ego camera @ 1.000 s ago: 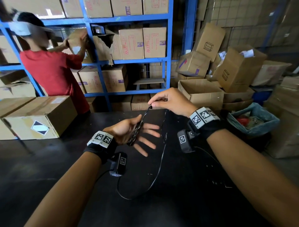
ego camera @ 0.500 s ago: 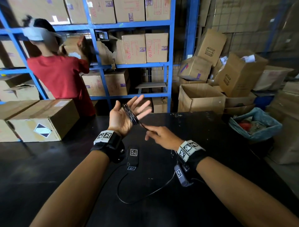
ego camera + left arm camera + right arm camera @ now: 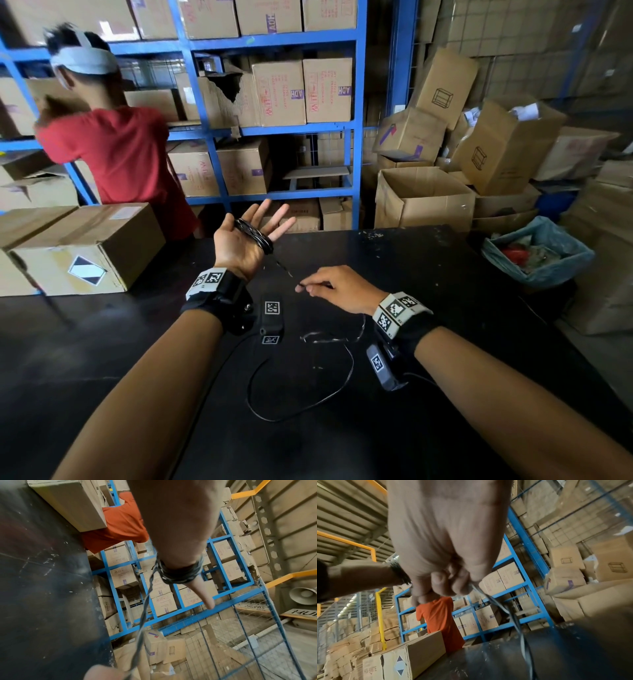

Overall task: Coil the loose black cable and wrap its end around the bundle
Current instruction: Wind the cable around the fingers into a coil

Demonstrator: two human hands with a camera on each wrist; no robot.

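**Coiling: Wind the Next Turn**

Warehouse; black table (image 3: 445,274) before blue shelves (image 3: 356,137). My left hand (image 3: 239,246) is raised, fingers spread, with the cable (image 3: 255,236) looped round the palm. My right hand (image 3: 337,287) pinches the strand below. I should keep tension steady and lay turns side by side. The slack blurs; its end is not discernible.

One black cable (image 3: 255,236), two hands: left hand (image 3: 239,245) and right hand (image 3: 337,289). One taped box (image 3: 85,248) on the surface's (image 3: 428,267) left edge. One other person (image 3: 116,154).
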